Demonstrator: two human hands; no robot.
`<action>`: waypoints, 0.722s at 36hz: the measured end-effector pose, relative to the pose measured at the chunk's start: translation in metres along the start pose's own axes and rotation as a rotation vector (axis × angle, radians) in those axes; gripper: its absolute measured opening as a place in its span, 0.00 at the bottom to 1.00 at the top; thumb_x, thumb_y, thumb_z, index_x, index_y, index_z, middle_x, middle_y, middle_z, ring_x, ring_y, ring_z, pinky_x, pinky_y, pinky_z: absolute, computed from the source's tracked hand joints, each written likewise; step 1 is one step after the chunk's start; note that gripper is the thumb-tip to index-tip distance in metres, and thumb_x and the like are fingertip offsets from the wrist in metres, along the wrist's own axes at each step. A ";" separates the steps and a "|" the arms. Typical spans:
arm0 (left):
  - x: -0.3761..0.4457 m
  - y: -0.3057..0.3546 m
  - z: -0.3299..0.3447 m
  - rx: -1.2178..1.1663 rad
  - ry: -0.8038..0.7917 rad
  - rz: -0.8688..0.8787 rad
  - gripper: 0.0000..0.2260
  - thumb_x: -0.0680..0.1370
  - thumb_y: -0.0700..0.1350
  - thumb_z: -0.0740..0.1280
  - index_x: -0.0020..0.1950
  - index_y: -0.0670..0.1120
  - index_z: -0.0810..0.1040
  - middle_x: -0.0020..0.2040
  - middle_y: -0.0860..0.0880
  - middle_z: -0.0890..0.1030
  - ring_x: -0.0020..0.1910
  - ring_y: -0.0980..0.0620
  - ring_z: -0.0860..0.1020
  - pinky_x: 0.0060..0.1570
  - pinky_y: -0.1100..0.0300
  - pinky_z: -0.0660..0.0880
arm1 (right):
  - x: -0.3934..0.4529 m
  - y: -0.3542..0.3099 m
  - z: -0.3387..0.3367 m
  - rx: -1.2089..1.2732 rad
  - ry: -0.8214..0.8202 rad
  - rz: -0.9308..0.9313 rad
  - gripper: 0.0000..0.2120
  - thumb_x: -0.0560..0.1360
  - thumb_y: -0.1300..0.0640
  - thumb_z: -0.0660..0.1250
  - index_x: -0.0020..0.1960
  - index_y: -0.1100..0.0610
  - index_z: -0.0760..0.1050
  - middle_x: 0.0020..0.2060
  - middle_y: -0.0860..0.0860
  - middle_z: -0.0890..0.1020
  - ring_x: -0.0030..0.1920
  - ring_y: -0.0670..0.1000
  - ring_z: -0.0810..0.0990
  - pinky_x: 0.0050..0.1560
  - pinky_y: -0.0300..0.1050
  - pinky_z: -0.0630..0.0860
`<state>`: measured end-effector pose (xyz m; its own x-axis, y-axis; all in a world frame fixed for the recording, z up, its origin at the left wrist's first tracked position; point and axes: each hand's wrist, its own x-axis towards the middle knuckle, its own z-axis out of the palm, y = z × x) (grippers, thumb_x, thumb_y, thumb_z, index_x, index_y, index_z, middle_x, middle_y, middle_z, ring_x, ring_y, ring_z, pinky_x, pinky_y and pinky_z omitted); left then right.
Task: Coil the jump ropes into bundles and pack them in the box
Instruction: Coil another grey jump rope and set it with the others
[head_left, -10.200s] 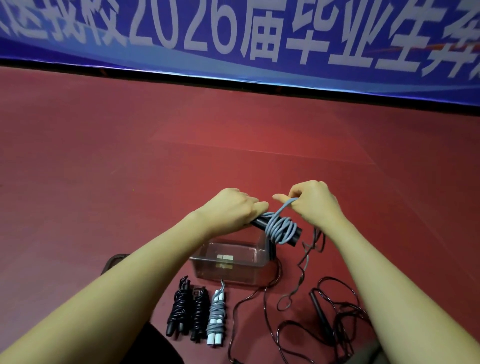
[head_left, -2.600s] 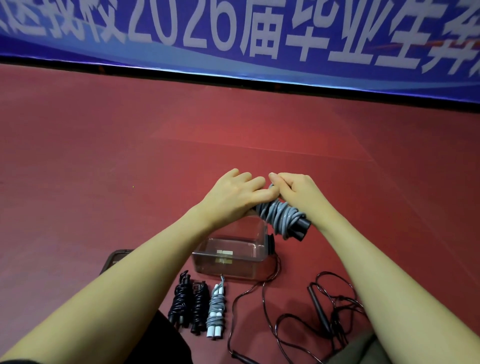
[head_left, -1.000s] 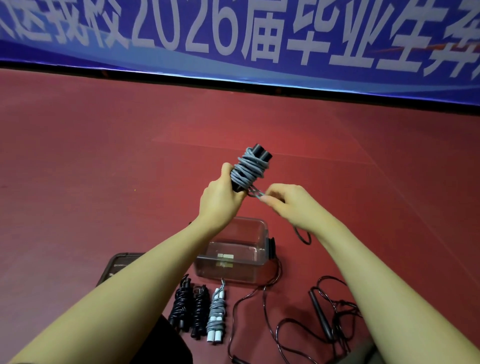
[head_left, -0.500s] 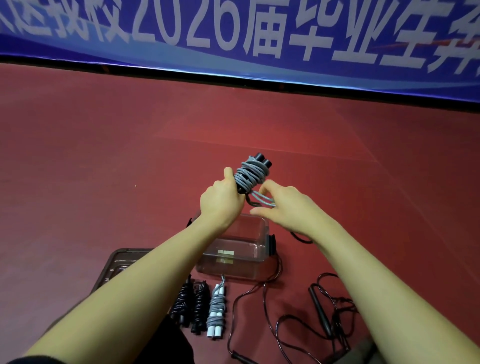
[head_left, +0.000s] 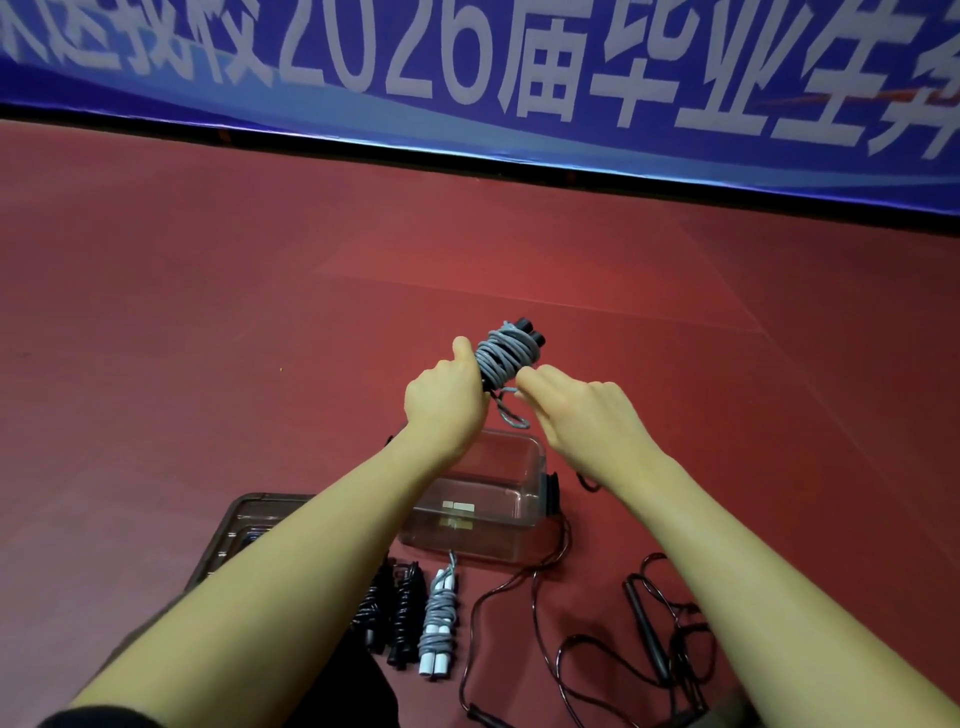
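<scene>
The left hand (head_left: 445, 400) has its fingers wrapped round the lower end of the grey rope bundle (head_left: 506, 353), thumb up against the coils, holding it upright in the air above the clear box (head_left: 485, 499). Right beside it the right hand (head_left: 582, 415) reaches its fingers (head_left: 527, 382) in at the base of the coils, where a short loose loop (head_left: 511, 418) of grey cord hangs free; I cannot tell whether those fingers actually pinch the cord or only touch it. That tail looks like the weak spot: if it is not tucked under a wrap, the turns could slacken and spring off the black handles (head_left: 530, 332) once the grip eases. Below the hands, near the box, three finished bundles lie on the red floor: two black bundles (head_left: 395, 613) and a grey-and-white bundle (head_left: 439, 618). Off to the right of them an uncoiled black rope (head_left: 644, 629) sprawls, one strand running close to the box, where it might snag a bundle being lowered in.
</scene>
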<state>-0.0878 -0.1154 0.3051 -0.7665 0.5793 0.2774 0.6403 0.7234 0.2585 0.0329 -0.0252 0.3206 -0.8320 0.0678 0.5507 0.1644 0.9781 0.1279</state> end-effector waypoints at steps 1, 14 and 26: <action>0.001 -0.002 0.001 0.002 -0.001 -0.001 0.13 0.79 0.45 0.61 0.59 0.42 0.63 0.49 0.42 0.80 0.47 0.38 0.78 0.36 0.54 0.65 | 0.000 -0.003 -0.001 0.015 -0.010 0.003 0.08 0.74 0.57 0.63 0.45 0.54 0.63 0.30 0.51 0.74 0.22 0.60 0.74 0.22 0.41 0.56; 0.000 -0.008 0.011 0.209 -0.107 0.221 0.09 0.79 0.42 0.58 0.58 0.41 0.67 0.54 0.42 0.79 0.52 0.38 0.78 0.39 0.55 0.65 | 0.009 -0.007 -0.016 0.428 0.101 0.168 0.08 0.82 0.55 0.54 0.51 0.59 0.67 0.31 0.43 0.64 0.34 0.53 0.65 0.35 0.53 0.70; -0.015 0.010 0.007 0.340 -0.091 0.688 0.11 0.78 0.49 0.62 0.51 0.42 0.74 0.47 0.43 0.81 0.46 0.40 0.80 0.36 0.57 0.64 | 0.022 0.007 -0.004 0.633 0.345 0.479 0.08 0.82 0.58 0.54 0.44 0.57 0.64 0.25 0.52 0.66 0.26 0.49 0.62 0.29 0.47 0.58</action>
<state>-0.0705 -0.1148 0.2973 -0.2118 0.9583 0.1917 0.9344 0.2560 -0.2477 0.0183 -0.0176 0.3373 -0.5242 0.5377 0.6604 0.0446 0.7917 -0.6093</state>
